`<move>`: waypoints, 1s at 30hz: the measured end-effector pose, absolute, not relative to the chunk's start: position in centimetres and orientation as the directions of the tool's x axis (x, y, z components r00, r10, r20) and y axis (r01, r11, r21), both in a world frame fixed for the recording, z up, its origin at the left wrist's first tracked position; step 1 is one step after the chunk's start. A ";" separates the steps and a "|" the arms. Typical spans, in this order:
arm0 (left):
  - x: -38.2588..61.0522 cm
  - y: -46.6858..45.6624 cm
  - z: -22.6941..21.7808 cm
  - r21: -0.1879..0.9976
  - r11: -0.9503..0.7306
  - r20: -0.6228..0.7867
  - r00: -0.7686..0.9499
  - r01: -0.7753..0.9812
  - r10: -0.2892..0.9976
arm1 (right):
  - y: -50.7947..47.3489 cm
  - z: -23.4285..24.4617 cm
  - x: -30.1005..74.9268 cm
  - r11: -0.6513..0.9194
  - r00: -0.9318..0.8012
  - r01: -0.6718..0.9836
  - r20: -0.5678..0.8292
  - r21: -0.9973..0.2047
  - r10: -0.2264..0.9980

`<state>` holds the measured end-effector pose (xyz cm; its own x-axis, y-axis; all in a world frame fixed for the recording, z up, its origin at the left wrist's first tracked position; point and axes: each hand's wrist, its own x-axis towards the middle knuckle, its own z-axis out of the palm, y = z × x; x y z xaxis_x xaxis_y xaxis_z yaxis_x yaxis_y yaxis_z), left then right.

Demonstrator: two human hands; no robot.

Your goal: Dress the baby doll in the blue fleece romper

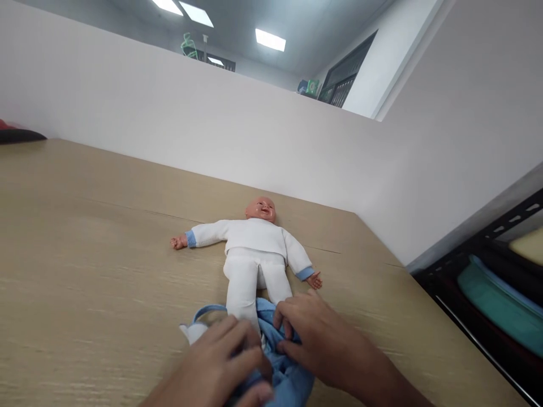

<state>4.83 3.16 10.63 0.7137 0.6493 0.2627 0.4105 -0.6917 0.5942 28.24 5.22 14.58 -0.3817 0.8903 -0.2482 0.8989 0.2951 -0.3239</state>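
A baby doll [254, 237] in a white top with blue cuffs lies face up on the table, arms spread and head toward the wall. Around its lower legs is a bunched blue garment [292, 376] with straps. My right hand [318, 333] pinches the garment's cloth beside the leg on the right. Over the leg on the left, my left hand [224, 362] has curled fingers at the garment; what they grip is hidden. A white piece [195, 332] and a blue strap show beside my left hand. The doll's feet are covered from sight.
The wooden table [106, 254] runs up to a white wall [169, 113]. On the right, below the table edge, a black metal shelf [487, 232] holds folded cloths, one teal [496, 299]. A dark and red object [19, 135] lies at the far left.
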 end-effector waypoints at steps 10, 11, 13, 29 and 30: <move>4.4 7.6 12.1 0.507 -0.735 0.191 0.773 0.451 0.606 | 6.8 15.0 30.7 0.088 -0.397 0.748 -0.337 -0.658 0.853; 4.4 7.6 12.1 0.498 -0.734 0.185 0.771 0.461 0.610 | 6.8 14.9 30.9 0.057 -0.393 0.739 -0.361 -0.672 0.845; 4.4 7.7 12.1 0.479 -0.737 0.176 0.771 0.476 0.612 | 6.5 14.7 31.1 0.030 -0.404 0.737 -0.405 -0.675 0.820; 4.1 8.4 13.0 0.470 -0.709 0.069 0.779 0.526 0.624 | 5.3 13.6 33.7 -0.002 -0.413 0.301 -0.132 -0.954 0.901; 4.0 8.4 12.9 0.475 -0.699 0.066 0.771 0.534 0.633 | 5.3 13.2 33.6 0.006 -0.378 0.225 -0.082 -0.974 0.922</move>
